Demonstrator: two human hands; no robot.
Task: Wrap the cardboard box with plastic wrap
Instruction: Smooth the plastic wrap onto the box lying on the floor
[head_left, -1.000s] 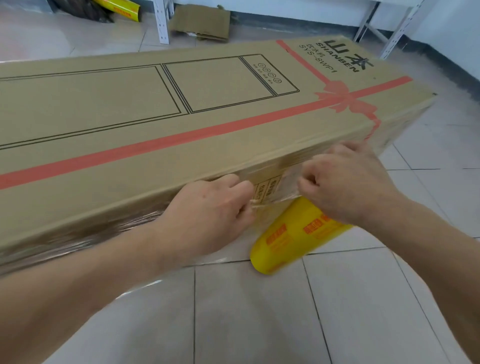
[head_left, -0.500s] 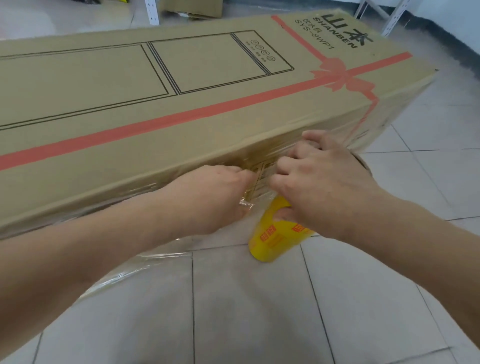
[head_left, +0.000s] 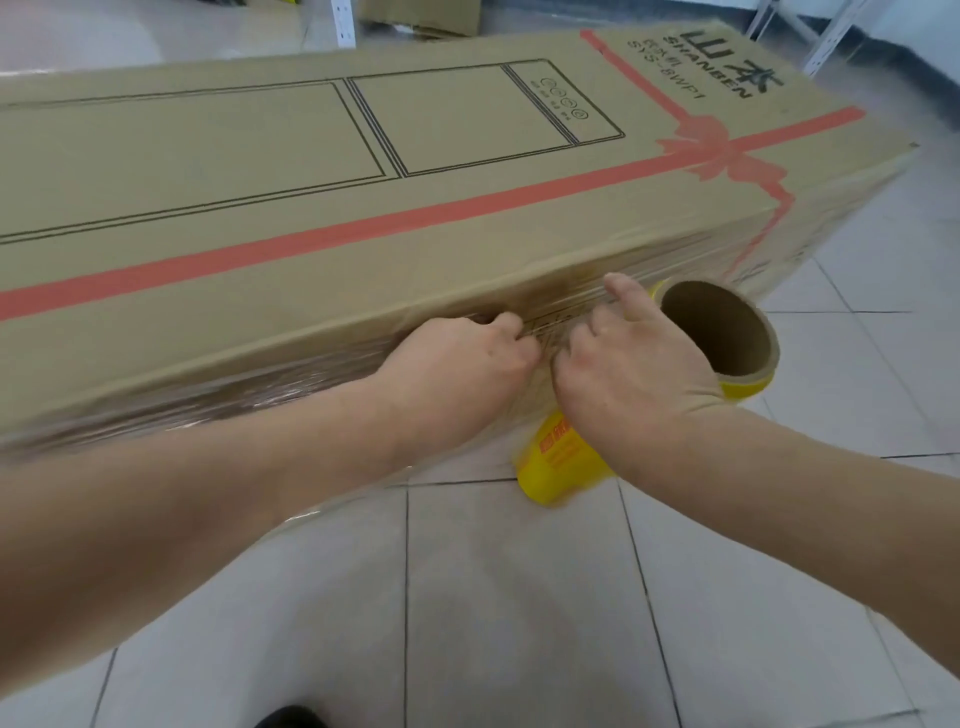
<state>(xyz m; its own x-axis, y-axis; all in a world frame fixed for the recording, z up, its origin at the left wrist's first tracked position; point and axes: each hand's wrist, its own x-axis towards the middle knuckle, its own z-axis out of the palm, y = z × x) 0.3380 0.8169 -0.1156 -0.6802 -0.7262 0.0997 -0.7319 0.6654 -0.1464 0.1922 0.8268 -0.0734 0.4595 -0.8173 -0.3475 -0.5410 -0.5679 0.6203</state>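
A long cardboard box (head_left: 322, 187) with a red printed ribbon lies on the tiled floor. Clear plastic wrap (head_left: 208, 402) covers its near side. The yellow plastic wrap roll (head_left: 727, 338) with a brown cardboard core stands tilted against the box's near side, partly hidden behind my right hand. My left hand (head_left: 457, 369) pinches the film against the box's side with curled fingers. My right hand (head_left: 623, 364) pinches the film just to the right of it, thumb raised beside the roll's open end.
White metal shelf legs (head_left: 826, 31) stand at the back right, and flattened cardboard (head_left: 426, 15) lies on the floor behind the box. A dark shoe tip (head_left: 291, 717) shows at the bottom edge. Pale floor tiles (head_left: 519, 597) spread in front of the box.
Both hands have moved closer together on the film at the box's side. The roll has tipped up, so its open cardboard core now shows right of my right hand.
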